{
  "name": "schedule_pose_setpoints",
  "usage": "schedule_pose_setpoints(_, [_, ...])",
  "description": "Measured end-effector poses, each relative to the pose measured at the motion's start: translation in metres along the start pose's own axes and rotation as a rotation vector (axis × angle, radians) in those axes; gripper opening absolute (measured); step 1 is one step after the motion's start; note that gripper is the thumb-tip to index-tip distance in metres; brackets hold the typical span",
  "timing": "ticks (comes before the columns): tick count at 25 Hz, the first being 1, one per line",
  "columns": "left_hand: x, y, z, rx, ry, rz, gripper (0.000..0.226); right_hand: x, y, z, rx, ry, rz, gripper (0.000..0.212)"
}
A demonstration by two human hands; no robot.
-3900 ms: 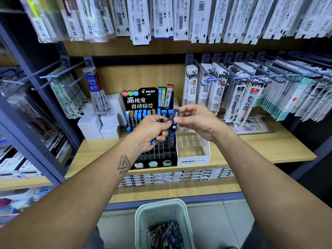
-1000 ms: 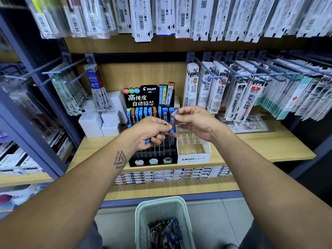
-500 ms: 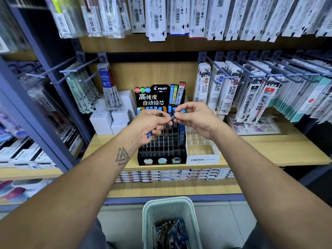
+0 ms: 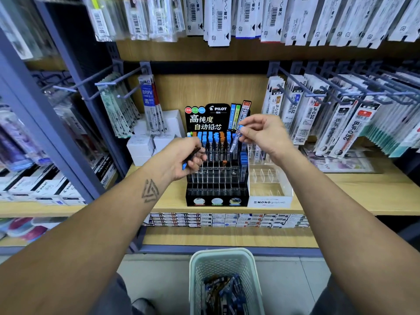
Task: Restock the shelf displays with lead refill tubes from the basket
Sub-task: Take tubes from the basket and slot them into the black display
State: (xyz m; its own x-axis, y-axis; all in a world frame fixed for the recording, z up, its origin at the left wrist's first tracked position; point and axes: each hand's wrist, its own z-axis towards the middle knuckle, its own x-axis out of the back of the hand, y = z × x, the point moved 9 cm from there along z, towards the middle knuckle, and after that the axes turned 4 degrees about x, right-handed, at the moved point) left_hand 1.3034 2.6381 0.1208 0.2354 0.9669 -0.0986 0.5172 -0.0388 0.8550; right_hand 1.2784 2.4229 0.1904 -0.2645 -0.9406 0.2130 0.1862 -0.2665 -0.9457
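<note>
The right hand [image 4: 263, 133] is pinching a blue-capped lead tube [image 4: 236, 138] above the Pilot display [image 4: 217, 178]; the left hand [image 4: 184, 158] is gripping more tubes [image 4: 192, 158] just beside it.

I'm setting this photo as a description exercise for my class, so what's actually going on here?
A person is restocking a black tiered Pilot lead display on a wooden shelf. The right hand pinches a clear lead refill tube with a blue cap above the display's slots, not yet inserted. The left hand grips a few more dark tubes. A pale green mesh plastic basket on the floor below holds many more.
</note>
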Motion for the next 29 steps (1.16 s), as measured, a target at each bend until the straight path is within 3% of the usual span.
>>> schedule_pose_setpoints(4, [0.009, 0.0, -0.005, 0.022, -0.042, -0.067, 0.01, -0.016, -0.002, 0.002, 0.077, -0.039, -0.191, 0.011])
schedule_pose_setpoints(8, [0.013, 0.005, -0.01, -0.028, -0.039, -0.071, 0.015, -0.03, -0.005, 0.001, 0.112, -0.07, -0.232, 0.01])
schedule_pose_setpoints(12, [0.036, 0.015, -0.006, -0.086, 0.039, -0.1, 0.011, -0.055, -0.007, -0.003, 0.158, -0.125, -0.256, 0.007])
schedule_pose_setpoints(19, [0.053, 0.02, -0.011, -0.167, 0.142, 0.019, 0.012, -0.098, -0.005, -0.005, 0.242, -0.082, -0.347, 0.013])
schedule_pose_setpoints(22, [0.058, 0.016, -0.007, -0.119, 0.138, 0.011, 0.012, -0.117, 0.001, -0.005, 0.236, -0.115, -0.351, 0.01])
schedule_pose_setpoints(29, [0.061, 0.007, -0.005, -0.043, 0.085, -0.001, 0.007, -0.151, 0.002, -0.011, 0.392, -0.185, -0.629, 0.006])
